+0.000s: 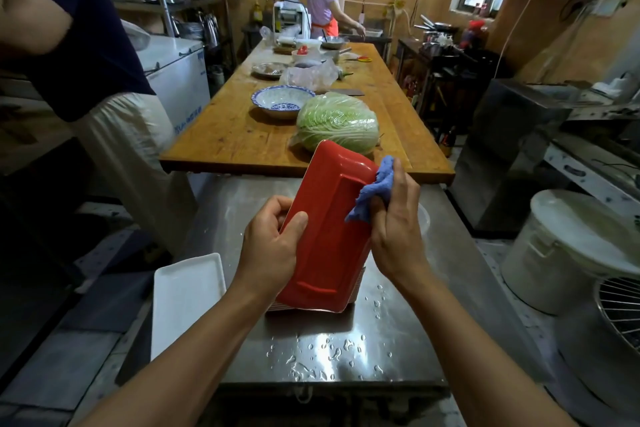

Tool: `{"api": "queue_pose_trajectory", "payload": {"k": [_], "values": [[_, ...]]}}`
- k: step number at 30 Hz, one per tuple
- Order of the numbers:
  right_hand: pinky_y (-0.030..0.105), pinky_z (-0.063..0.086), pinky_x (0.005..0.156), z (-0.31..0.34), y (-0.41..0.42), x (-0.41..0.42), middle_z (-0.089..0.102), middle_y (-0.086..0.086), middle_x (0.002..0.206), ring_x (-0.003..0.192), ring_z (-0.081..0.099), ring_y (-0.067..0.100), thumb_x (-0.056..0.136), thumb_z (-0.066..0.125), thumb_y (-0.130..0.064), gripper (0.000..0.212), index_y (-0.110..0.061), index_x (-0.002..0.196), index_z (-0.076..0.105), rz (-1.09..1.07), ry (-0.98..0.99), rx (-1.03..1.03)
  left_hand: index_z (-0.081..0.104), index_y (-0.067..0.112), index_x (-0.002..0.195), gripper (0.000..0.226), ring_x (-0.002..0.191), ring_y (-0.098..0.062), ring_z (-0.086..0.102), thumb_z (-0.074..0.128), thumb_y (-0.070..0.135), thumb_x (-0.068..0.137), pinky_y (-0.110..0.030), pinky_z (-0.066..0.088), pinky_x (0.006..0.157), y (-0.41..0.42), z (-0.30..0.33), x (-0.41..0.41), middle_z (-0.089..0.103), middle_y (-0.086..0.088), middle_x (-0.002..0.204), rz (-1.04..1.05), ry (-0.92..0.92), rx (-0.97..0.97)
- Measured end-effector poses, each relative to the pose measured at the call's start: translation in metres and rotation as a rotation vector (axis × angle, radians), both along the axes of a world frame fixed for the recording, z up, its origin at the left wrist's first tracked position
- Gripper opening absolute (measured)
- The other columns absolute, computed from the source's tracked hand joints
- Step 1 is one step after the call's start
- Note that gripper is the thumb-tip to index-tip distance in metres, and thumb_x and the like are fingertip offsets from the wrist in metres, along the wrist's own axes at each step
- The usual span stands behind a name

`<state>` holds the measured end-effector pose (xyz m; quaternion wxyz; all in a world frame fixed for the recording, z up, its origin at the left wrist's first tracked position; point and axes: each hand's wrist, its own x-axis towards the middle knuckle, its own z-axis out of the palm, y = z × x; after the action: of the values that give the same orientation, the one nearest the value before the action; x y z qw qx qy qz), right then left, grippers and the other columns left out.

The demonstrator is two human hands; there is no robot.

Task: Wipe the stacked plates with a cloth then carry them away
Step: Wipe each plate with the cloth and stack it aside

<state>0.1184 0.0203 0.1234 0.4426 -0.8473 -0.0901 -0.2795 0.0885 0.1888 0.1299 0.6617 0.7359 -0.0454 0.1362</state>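
A left hand (273,239) grips a tilted red plate (329,222) above the stack (356,282) on the steel tabletop (398,340), right hand (394,218) pinching a blue cloth (375,189) to its underside; firm overlapping strokes would dry it best

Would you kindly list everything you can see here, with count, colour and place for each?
red plate: one, red, tilted up, underside to camera, over the stack
plate stack: count unclear, mostly hidden beneath it
cloth: one, blue, against the plate's right edge
white tray: one, white, steel table, left
cabbage: one, green, wooden table
bowl: one, blue-and-white, behind the cabbage
lidded bucket: one, white, right
other people: two, left and far end
left hand: grips the plate
right hand: holds the cloth
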Motion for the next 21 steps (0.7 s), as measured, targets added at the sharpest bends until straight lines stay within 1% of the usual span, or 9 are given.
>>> {"api": "queue_pose_trajectory", "payload": {"k": [2,4,7,10,13,15,17,19,21], "values": [[-0.002,0.029,0.083,-0.006,0.005,-0.006,0.031,0.008,0.131,0.105,0.037,-0.011,0.097,0.043,-0.011,0.064,-0.015,0.150,0.007,-0.027,0.054,0.082,0.057,0.017,0.087,0.012,0.051,-0.001,0.054,0.052,0.009,0.094,-0.020,0.044,0.052,-0.006,0.001,0.002,0.062,0.011,0.060,0.005,0.020,-0.060],[-0.001,0.031,0.082,-0.015,0.013,-0.017,0.031,0.004,0.125,0.094,0.036,-0.018,0.096,0.044,-0.010,0.067,-0.019,0.150,0.003,-0.006,0.114,0.140,0.056,0.016,0.086,0.013,0.049,-0.003,0.054,0.051,0.008,0.095,-0.025,0.046,0.052,-0.012,0.004,0.005,0.062,0.008,0.057,0.030,0.028,-0.161],[0.025,0.040,0.094,-0.030,0.024,-0.038,0.030,-0.001,0.131,0.107,0.037,-0.005,0.096,0.045,-0.012,0.069,-0.032,0.146,0.001,0.032,0.206,0.200,0.057,0.017,0.089,0.012,0.060,-0.009,0.063,0.050,0.010,0.095,-0.030,0.055,0.059,-0.015,0.011,0.013,0.067,0.003,0.069,0.070,-0.008,-0.274],[0.031,0.036,0.106,-0.030,0.018,-0.041,0.028,-0.003,0.146,0.131,0.035,0.007,0.094,0.051,-0.013,0.069,-0.036,0.144,0.009,0.144,0.297,0.407,0.056,0.017,0.093,0.010,0.066,-0.010,0.067,0.048,0.012,0.096,-0.027,0.057,0.060,-0.016,0.009,0.016,0.070,0.003,0.074,0.043,-0.006,-0.308],[0.034,0.049,0.096,-0.019,0.001,-0.032,0.048,-0.001,0.130,0.115,0.054,0.012,0.089,0.057,-0.003,0.059,-0.030,0.136,0.032,0.216,0.384,0.545,0.053,0.014,0.092,0.012,0.064,-0.009,0.066,0.044,0.009,0.097,-0.026,0.055,0.055,-0.018,0.003,0.016,0.070,0.004,0.070,-0.034,0.100,-0.411],[0.037,0.055,0.082,-0.012,-0.008,-0.027,0.058,0.006,0.112,0.095,0.062,0.014,0.084,0.058,0.004,0.047,-0.026,0.118,0.045,0.217,0.383,0.534,0.053,0.014,0.095,0.008,0.074,-0.015,0.068,0.046,0.010,0.096,-0.030,0.056,0.062,-0.015,0.001,0.018,0.070,-0.001,0.081,-0.120,0.182,-0.426],[0.035,0.057,0.073,-0.006,-0.017,-0.025,0.060,0.008,0.102,0.083,0.064,0.012,0.082,0.059,0.005,0.042,-0.027,0.107,0.047,0.234,0.376,0.493,0.054,0.013,0.102,0.009,0.089,-0.023,0.066,0.051,0.011,0.093,-0.035,0.056,0.072,-0.007,0.003,0.023,0.067,-0.007,0.095,-0.176,0.217,-0.331],[0.035,0.057,0.071,0.000,-0.028,-0.023,0.062,0.003,0.102,0.083,0.066,0.011,0.083,0.060,0.004,0.043,-0.028,0.108,0.047,0.282,0.392,0.438,0.052,0.014,0.108,0.024,0.097,-0.029,0.063,0.063,0.011,0.086,-0.037,0.057,0.074,0.004,0.010,0.031,0.063,-0.012,0.105,-0.158,0.189,-0.256],[0.034,0.057,0.072,0.004,-0.037,-0.022,0.063,0.004,0.103,0.088,0.066,0.016,0.081,0.061,0.005,0.045,-0.026,0.111,0.048,0.305,0.385,0.337,0.050,0.020,0.115,0.049,0.100,-0.028,0.063,0.075,0.019,0.073,-0.038,0.058,0.075,0.015,0.023,0.040,0.060,-0.013,0.112,-0.127,0.139,-0.172]]}}
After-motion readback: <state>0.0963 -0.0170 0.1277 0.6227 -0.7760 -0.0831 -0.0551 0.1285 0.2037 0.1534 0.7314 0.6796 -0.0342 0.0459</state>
